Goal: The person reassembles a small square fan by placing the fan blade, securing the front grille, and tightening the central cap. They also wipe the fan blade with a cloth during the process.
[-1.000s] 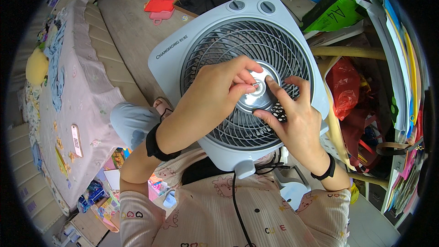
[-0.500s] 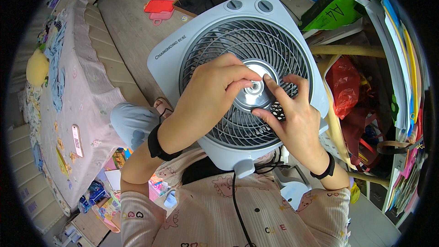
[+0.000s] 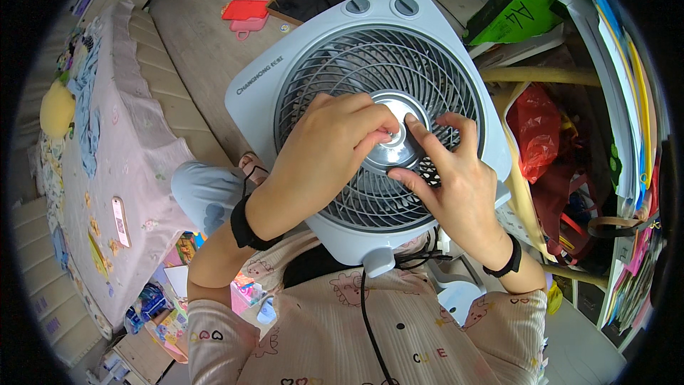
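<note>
A pale blue-grey box fan [image 3: 342, 203] stands in front of me, with a dark spiral grille and a shiny silver disc [image 3: 377, 162] at its hub. My left hand [image 3: 335, 132] reaches over the grille, thumb and forefinger pinched at the disc's centre. What sits between those fingertips is too small and covered to name. From the right, my right hand [image 3: 456, 185] grips the silver disc by its edge, thumb below and forefinger on its upper face. The other right fingers are bent over the grille. Two dark knobs [image 3: 406, 6] are on the fan's far edge.
A black cord [image 3: 365, 306] runs from the fan down over my shirt. On the left is a bed [image 3: 139, 171] with a phone [image 3: 121, 221] on it. Shelves with folders [image 3: 630, 100] and a red plastic bag [image 3: 534, 128] stand close on the right. Red plastic pieces [image 3: 246, 11] lie on the floor.
The left fingertips have turned slightly and now cover more of the disc's centre. Fan and hands appear a little farther left in view. The right hand keeps its hold on the disc.
</note>
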